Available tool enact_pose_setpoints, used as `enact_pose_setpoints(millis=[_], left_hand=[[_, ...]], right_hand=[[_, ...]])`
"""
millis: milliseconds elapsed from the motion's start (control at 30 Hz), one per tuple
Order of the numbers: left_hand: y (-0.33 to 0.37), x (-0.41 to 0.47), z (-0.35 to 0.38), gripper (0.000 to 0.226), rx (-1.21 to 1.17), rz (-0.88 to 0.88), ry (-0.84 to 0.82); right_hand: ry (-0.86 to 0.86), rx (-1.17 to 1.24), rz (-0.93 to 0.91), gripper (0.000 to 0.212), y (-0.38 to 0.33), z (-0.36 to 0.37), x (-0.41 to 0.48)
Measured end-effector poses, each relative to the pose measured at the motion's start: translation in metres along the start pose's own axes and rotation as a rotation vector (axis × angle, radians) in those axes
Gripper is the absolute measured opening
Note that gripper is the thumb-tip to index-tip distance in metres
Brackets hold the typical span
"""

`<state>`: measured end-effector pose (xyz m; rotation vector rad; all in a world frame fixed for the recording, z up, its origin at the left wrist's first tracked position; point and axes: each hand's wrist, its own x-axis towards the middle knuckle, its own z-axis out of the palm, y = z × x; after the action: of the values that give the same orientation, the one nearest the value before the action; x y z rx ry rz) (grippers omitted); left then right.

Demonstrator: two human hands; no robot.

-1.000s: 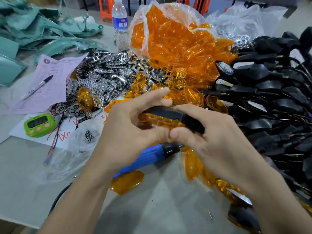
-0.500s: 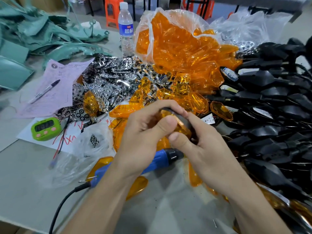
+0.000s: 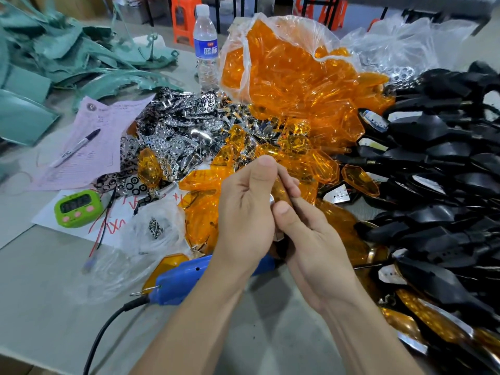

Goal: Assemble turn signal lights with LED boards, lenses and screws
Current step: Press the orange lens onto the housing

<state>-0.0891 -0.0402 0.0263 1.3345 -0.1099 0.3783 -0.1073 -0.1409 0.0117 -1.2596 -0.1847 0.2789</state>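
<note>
My left hand (image 3: 244, 212) and my right hand (image 3: 308, 239) are pressed together at the centre of the view around one turn signal light (image 3: 280, 189). Only a sliver of its amber lens and a bit of metal show between my fingers; the rest is hidden. Both thumbs lie along it. Loose amber lenses (image 3: 205, 223) lie on the table behind my hands. A blue electric screwdriver (image 3: 186, 280) lies under my left wrist. A small clear bag of screws (image 3: 154, 230) sits to the left. Chrome reflector pieces (image 3: 173, 131) are heaped further back.
A big clear bag of amber lenses (image 3: 284, 66) stands at the back. Black signal housings (image 3: 438, 185) pile up along the right. A green timer (image 3: 77, 208), pink paper with a pen (image 3: 75, 147), a water bottle (image 3: 205, 50) and teal plastic panels (image 3: 54, 63) are at the left.
My hands have closed tighter round the light and turned it upright, so its black housing no longer shows. The view has shifted, showing more of the screwdriver and its cord.
</note>
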Motion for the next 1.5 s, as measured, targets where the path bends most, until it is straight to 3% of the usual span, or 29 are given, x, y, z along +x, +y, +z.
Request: enact_pose_setpoints(millis=[300, 367, 467, 667, 800, 933, 1067, 1167, 1300, 1367, 1433, 1500], left_hand=[[0.006, 0.007, 0.001, 0.054, 0.004, -0.109, 0.072], [0.011, 0.008, -0.007, 0.055, 0.100, -0.175, -0.015], [0.021, 0.009, -0.019, 0.048, 0.054, -0.329, -0.182], [0.012, 0.009, -0.010, 0.041, 0.368, -0.097, -0.040], [0.011, 0.011, -0.010, 0.037, 0.299, -0.195, 0.041], [0.008, 0.010, -0.010, 0.034, 0.287, -0.142, 0.040], [0.011, 0.009, -0.018, 0.031, 0.121, -0.319, -0.161], [0.010, 0.011, -0.017, 0.023, 0.160, -0.323, -0.156], [0.018, 0.010, -0.012, 0.032, 0.208, -0.360, -0.085], [0.021, 0.013, -0.009, 0.029, 0.266, -0.390, -0.076], [0.022, 0.014, -0.007, 0.032, 0.310, -0.403, -0.054], [0.018, 0.014, -0.005, 0.031, 0.355, -0.387, -0.009]], right_hand=[[0.101, -0.102, 0.041, 0.023, -0.007, 0.013, 0.006], [0.127, -0.050, 0.134, 0.030, -0.009, 0.013, 0.004], [0.050, 0.139, 0.230, 0.032, -0.012, 0.009, 0.003], [-0.004, 0.197, 0.280, 0.036, -0.013, 0.008, 0.000], [0.043, 0.075, 0.327, 0.046, -0.013, 0.007, 0.003], [0.048, 0.033, 0.300, 0.047, -0.014, 0.006, 0.004], [-0.006, 0.226, 0.363, 0.047, -0.018, 0.000, 0.002], [-0.109, 0.328, 0.469, 0.048, -0.027, 0.001, 0.001], [0.028, 0.148, 0.403, 0.038, -0.028, -0.003, 0.012], [-0.081, 0.214, 0.424, 0.022, -0.024, -0.009, 0.009], [-0.270, 0.491, 0.525, 0.032, -0.022, -0.010, -0.001], [-0.336, 0.599, 0.529, 0.039, -0.020, -0.016, -0.010]])
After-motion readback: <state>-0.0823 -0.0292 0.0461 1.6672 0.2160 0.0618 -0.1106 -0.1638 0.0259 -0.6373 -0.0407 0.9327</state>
